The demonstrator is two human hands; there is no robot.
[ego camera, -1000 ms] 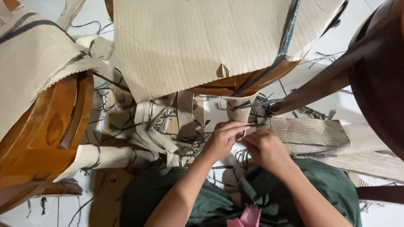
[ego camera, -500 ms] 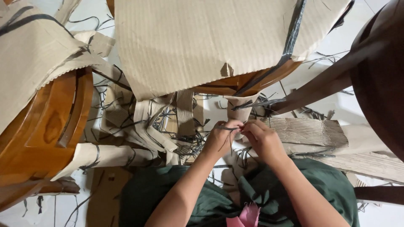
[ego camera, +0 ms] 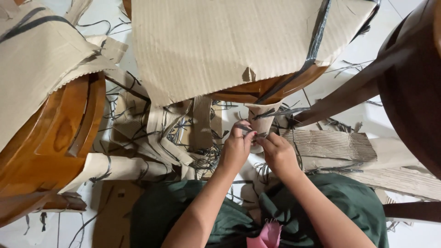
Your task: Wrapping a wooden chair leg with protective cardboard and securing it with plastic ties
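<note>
My left hand (ego camera: 236, 148) and my right hand (ego camera: 277, 154) meet over a narrow piece of brown cardboard (ego camera: 261, 115) that stands up from the floor pile. Both hands pinch a thin dark strip (ego camera: 250, 132) that runs along that piece. The fingertips of the two hands almost touch. A dark strip (ego camera: 281, 111) also trails off the piece's top to the right. My green-clothed lap (ego camera: 193, 202) lies below the hands.
A large corrugated cardboard sheet (ego camera: 220, 43) lies over a round wooden stool (ego camera: 257, 92) ahead. Another wooden seat (ego camera: 50, 138) with cardboard on it stands at left, and a dark chair (ego camera: 404, 82) at right. Cardboard scraps (ego camera: 330, 144) and dark strips (ego camera: 183, 131) litter the white floor.
Both hands have shifted slightly up and closer together on the cardboard piece, fingers now pinching the dark strip. The rest stays still.
</note>
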